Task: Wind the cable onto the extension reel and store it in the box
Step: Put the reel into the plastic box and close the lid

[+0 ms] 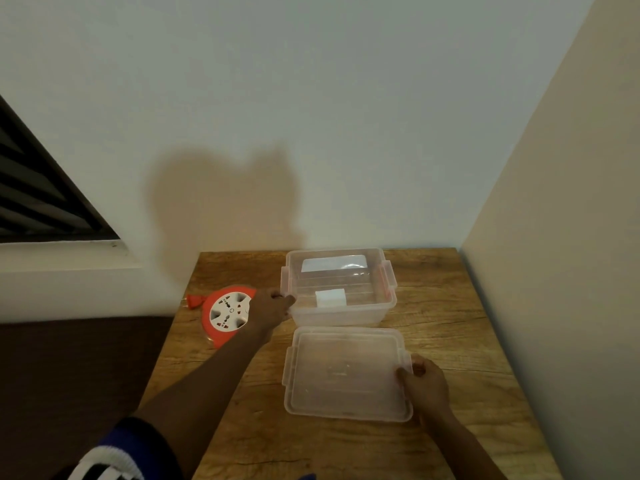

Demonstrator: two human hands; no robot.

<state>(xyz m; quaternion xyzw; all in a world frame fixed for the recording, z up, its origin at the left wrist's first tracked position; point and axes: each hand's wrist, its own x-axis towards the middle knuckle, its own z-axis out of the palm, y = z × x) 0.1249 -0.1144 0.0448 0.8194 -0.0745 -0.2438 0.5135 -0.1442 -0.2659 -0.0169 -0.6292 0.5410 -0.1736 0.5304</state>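
Orange-white reel [227,315], clear box [341,289], brown wood-grain table [450,341]

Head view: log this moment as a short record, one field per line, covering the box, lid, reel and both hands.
box: clear plastic box, open, at the far side of the wooden table
lid: clear lid, off, flat on the table in front of the box
reel: orange and white extension reel, on the table left of the box, not inside it
left hand: left hand grips the box's left edge
right hand: right hand holds the lid's right edge

Left hand [272,311] reaches forward, right hand [426,379] nearer, fingers curled.
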